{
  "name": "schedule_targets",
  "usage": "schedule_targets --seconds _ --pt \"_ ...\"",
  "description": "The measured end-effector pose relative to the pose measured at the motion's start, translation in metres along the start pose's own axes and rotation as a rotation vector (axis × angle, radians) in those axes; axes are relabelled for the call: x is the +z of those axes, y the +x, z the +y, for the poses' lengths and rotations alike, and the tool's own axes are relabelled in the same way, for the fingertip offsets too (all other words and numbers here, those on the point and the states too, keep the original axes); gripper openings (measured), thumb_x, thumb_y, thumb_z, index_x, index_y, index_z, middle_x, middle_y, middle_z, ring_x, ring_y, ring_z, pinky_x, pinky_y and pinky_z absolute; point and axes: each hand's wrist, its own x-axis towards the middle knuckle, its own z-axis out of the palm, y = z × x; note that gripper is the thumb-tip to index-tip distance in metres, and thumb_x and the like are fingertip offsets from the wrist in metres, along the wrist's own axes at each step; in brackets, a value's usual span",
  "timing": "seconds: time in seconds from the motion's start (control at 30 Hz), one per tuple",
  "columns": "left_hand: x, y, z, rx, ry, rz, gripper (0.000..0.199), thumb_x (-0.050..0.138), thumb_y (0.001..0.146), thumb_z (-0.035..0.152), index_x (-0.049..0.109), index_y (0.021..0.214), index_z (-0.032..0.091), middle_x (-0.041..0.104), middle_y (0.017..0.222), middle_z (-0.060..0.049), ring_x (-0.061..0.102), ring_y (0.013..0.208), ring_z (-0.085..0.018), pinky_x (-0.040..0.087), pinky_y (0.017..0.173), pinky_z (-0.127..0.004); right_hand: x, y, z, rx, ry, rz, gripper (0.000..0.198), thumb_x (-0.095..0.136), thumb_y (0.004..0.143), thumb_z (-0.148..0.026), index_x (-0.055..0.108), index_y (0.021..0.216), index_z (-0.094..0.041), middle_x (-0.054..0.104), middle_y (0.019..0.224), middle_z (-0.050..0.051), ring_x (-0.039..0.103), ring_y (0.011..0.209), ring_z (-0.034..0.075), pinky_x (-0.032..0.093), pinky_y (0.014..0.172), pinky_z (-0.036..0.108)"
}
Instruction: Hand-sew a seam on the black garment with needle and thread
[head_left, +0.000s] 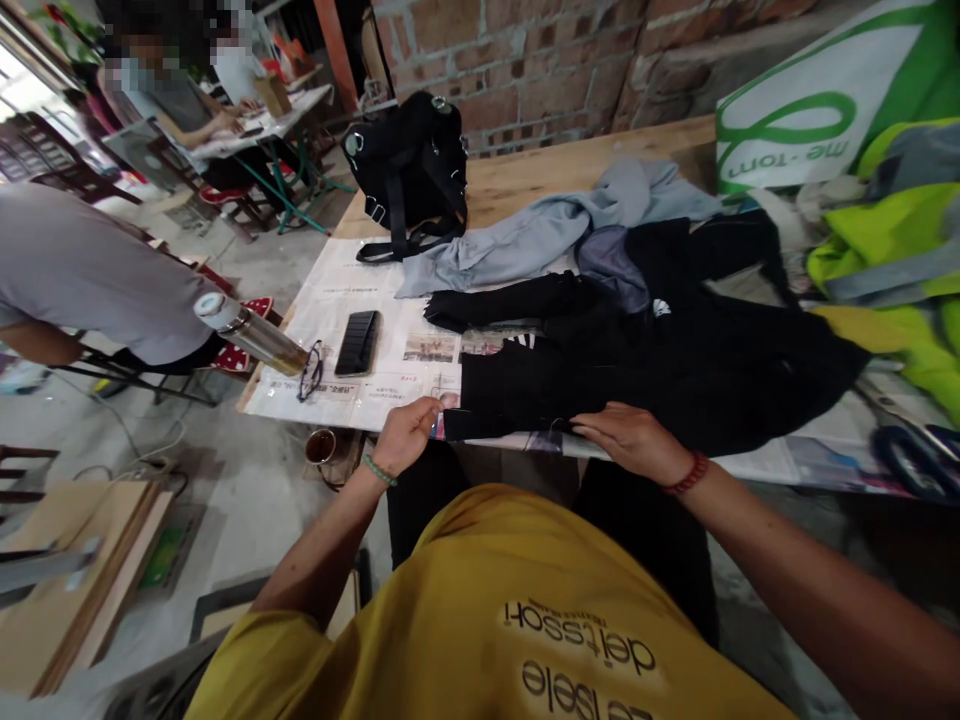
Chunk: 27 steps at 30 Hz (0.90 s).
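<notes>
A black garment [712, 350] with a small white mark and a grey-purple inner part is spread along the front of the table. Its narrow near section [510, 390] runs between my hands. At this section's left end, my left hand [405, 437] is closed, thumb and fingers pinched on the edge. My right hand [637, 440] grips the same near edge farther right, fingers together on the cloth. Part of what each hand pinches is hidden by the fingers. Behind the black cloth lies a light grey garment [517, 240], bunched toward the right.
Glasses [312, 370], a black phone [357, 343] and a bottle [251, 333] stand or lie at the table's left. Farther back are a black bag [412, 165] and a white-green bag [795, 130]. Scissors [911, 450] lie far right, near yellow-green clothing [892, 240]. People sit leftward.
</notes>
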Motion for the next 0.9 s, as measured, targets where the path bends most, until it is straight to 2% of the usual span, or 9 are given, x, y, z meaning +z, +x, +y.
schedule_targets --seconds 0.07,0.17,0.23,0.33,0.47,0.57,0.7,0.9 --pt "0.003 0.002 -0.003 0.002 -0.022 0.002 0.024 0.043 0.086 0.027 0.064 0.09 0.016 0.066 0.078 -0.001 0.059 0.069 -0.012 0.045 0.067 -0.02 -0.005 0.004 0.001 0.094 0.063 -0.089 0.034 0.042 0.089 -0.043 0.068 0.085 -0.022 0.071 0.077 0.004 0.059 0.063 0.016 0.042 0.061 0.029" --pt "0.007 0.005 -0.006 -0.013 -0.049 -0.017 0.024 0.044 0.086 0.027 0.065 0.087 0.016 0.066 0.075 0.0 0.058 0.067 -0.012 0.045 0.066 -0.02 -0.016 0.015 0.002 0.271 0.172 -0.265 0.044 0.038 0.087 -0.052 0.065 0.074 -0.021 0.065 0.065 0.002 0.056 0.06 0.015 0.04 0.058 0.028" --pt "0.01 0.006 -0.006 -0.037 -0.072 -0.032 0.024 0.044 0.086 0.028 0.065 0.087 0.015 0.067 0.075 -0.001 0.059 0.068 -0.012 0.046 0.066 -0.021 -0.022 0.024 0.003 0.386 0.222 -0.364 0.048 0.038 0.083 -0.059 0.06 0.065 -0.02 0.056 0.056 0.0 0.049 0.053 0.013 0.036 0.053 0.026" --pt "0.013 0.009 -0.006 -0.062 -0.138 -0.035 0.023 0.045 0.085 0.026 0.065 0.088 0.015 0.07 0.089 -0.003 0.063 0.08 -0.014 0.049 0.076 -0.023 -0.027 0.035 0.006 0.499 0.266 -0.44 0.052 0.04 0.078 -0.065 0.052 0.056 -0.019 0.043 0.049 -0.003 0.038 0.049 0.01 0.03 0.05 0.025" --pt "0.02 0.012 -0.011 -0.044 -0.198 -0.057 0.024 0.045 0.083 0.023 0.067 0.091 0.015 0.069 0.103 -0.005 0.063 0.095 -0.016 0.048 0.088 -0.027 -0.024 0.041 0.008 0.578 0.314 -0.436 0.05 0.046 0.072 -0.067 0.057 0.062 -0.019 0.043 0.053 -0.003 0.036 0.052 0.01 0.03 0.052 0.025" --pt "0.025 0.013 -0.017 -0.021 -0.172 -0.094 0.025 0.045 0.081 0.019 0.068 0.092 0.016 0.07 0.098 -0.003 0.065 0.088 -0.015 0.05 0.083 -0.025 -0.021 0.039 0.007 0.611 0.349 -0.371 0.049 0.051 0.07 -0.066 0.06 0.066 -0.019 0.046 0.055 -0.003 0.038 0.054 0.01 0.031 0.053 0.025" --pt "0.029 0.014 -0.021 0.002 -0.127 -0.106 0.029 0.044 0.079 0.014 0.068 0.095 0.017 0.071 0.091 -0.001 0.065 0.074 -0.012 0.051 0.073 -0.023 -0.021 0.036 0.006 0.616 0.377 -0.324 0.048 0.052 0.07 -0.065 0.057 0.061 -0.018 0.044 0.054 -0.003 0.036 0.052 0.009 0.029 0.051 0.024" --pt "0.029 0.015 -0.018 -0.03 -0.206 -0.018 0.024 0.045 0.082 0.019 0.067 0.09 0.016 0.069 0.104 -0.004 0.064 0.097 -0.016 0.048 0.09 -0.03 -0.023 0.035 0.01 0.587 0.408 -0.345 0.046 0.053 0.072 -0.062 0.055 0.059 -0.018 0.038 0.049 -0.005 0.03 0.048 0.007 0.025 0.046 0.023"
